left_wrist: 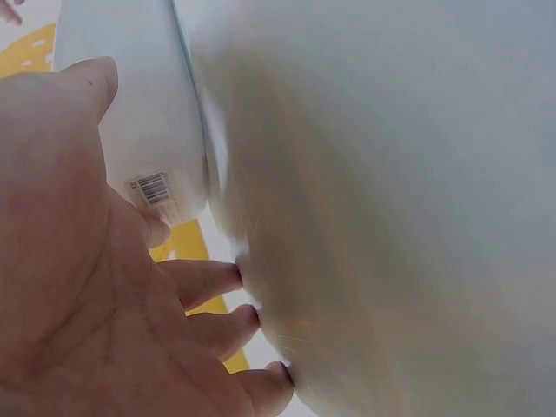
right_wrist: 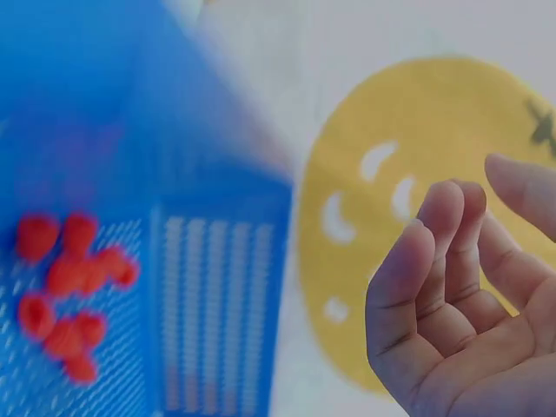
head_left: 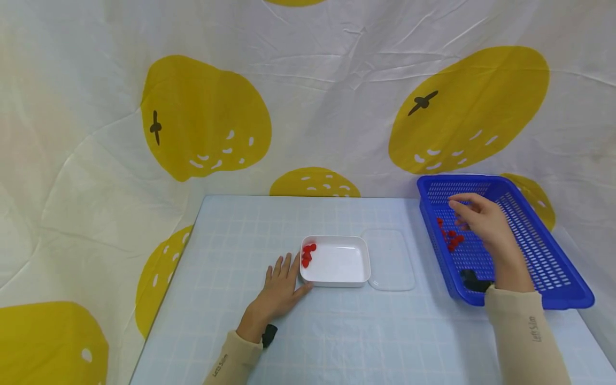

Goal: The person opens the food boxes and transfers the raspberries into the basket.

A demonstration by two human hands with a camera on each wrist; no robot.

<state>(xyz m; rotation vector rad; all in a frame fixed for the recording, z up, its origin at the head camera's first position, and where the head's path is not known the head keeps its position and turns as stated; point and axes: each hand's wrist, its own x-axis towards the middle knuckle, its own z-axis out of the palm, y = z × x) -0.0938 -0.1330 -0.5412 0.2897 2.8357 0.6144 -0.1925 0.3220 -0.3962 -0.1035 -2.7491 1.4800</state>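
Observation:
A white rectangular dish sits mid-table with a few small red pieces in its left end. My left hand lies flat on the table with straight fingers, its thumb against the dish's front left corner; the left wrist view shows the dish's side with a barcode label. My right hand hovers over the blue perforated basket at right, its fingers loosely curled and holding nothing, as the right wrist view shows. Several red pieces lie in the basket just left of that hand.
A clear flat lid lies on the table right of the dish. A dark object lies in the basket's near end. A white cloth with yellow fruit prints hangs behind the light blue table.

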